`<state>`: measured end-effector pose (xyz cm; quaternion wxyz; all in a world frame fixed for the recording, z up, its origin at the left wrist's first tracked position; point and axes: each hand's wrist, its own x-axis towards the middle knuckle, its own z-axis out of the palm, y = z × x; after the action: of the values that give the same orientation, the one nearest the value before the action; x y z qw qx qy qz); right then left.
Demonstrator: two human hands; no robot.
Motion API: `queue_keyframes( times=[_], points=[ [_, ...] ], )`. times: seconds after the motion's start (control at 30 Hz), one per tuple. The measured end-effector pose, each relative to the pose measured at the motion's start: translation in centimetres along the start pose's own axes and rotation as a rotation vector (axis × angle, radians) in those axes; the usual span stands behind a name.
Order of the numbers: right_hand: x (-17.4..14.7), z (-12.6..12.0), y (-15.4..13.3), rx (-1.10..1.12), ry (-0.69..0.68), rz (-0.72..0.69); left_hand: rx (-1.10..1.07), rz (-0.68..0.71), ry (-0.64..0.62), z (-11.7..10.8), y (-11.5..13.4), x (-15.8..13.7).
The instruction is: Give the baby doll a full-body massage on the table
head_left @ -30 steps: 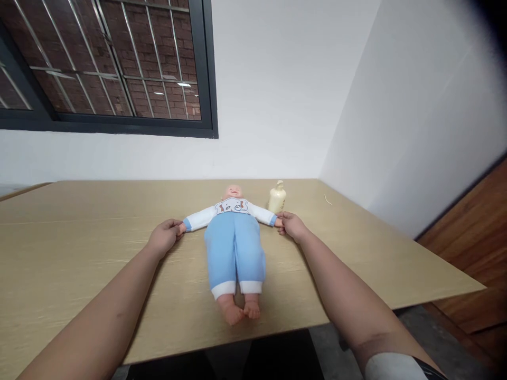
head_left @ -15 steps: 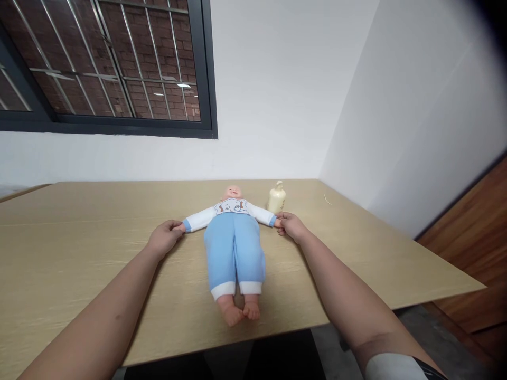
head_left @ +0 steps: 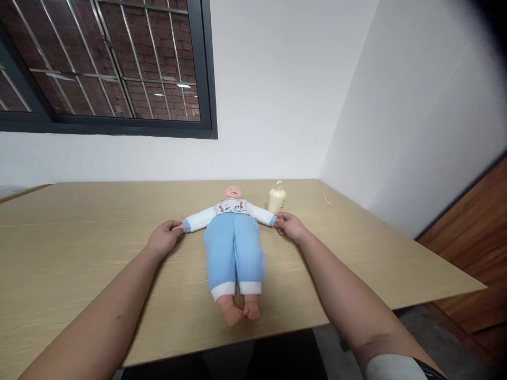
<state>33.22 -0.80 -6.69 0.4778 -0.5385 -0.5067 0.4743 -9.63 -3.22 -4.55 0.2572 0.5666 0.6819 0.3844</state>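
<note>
A baby doll (head_left: pixel 234 248) lies on its back on the table, feet toward me, in a white top with a cartoon print and light blue trousers with white cuffs. Both its arms are stretched out sideways. My left hand (head_left: pixel 166 236) is closed around the doll's hand on the left side, just past the blue cuff. On the other side, my right hand (head_left: pixel 291 226) pinches the doll's other hand between thumb and fingers. Right behind my right hand stands a cream-coloured bottle (head_left: pixel 277 197) with a pump-like top.
The wooden table (head_left: pixel 99 211) reaches back to a white wall (head_left: pixel 273 95). A small pale strip (head_left: pixel 327 199) lies near its right edge. A dark-framed, barred window (head_left: pixel 119 63) is at upper left. Brown wooden panelling (head_left: pixel 467 237) stands at the right.
Almost nothing differs; the fingers of my right hand have shifted very slightly at the doll's hand. The doll and bottle stay in place.
</note>
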Motion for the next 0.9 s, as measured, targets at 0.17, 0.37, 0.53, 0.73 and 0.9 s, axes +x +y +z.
queue_keyframes(
  times=[0.17, 0.37, 0.53, 0.73, 0.9],
  points=[
    [0.35, -0.05, 0.45, -0.002, 0.0, -0.005, -0.043, 0.005, -0.003, 0.08, 0.08, -0.08],
    [0.6, -0.22, 0.72, -0.024, 0.012, -0.003, -0.057, 0.01, 0.003, 0.22, -0.67, 0.42],
    [0.82, -0.24, 0.79, -0.056, 0.056, 0.019, -0.106, 0.041, 0.014, 0.23, -0.47, 0.28],
    [0.82, -0.06, 0.57, -0.054, 0.076, 0.042, -0.204, 0.05, 0.019, 0.37, 0.06, -0.05],
    [0.57, -0.12, 0.29, -0.035, 0.056, 0.049, -0.196, 0.027, 0.02, 0.34, -0.2, 0.02]
  ],
)
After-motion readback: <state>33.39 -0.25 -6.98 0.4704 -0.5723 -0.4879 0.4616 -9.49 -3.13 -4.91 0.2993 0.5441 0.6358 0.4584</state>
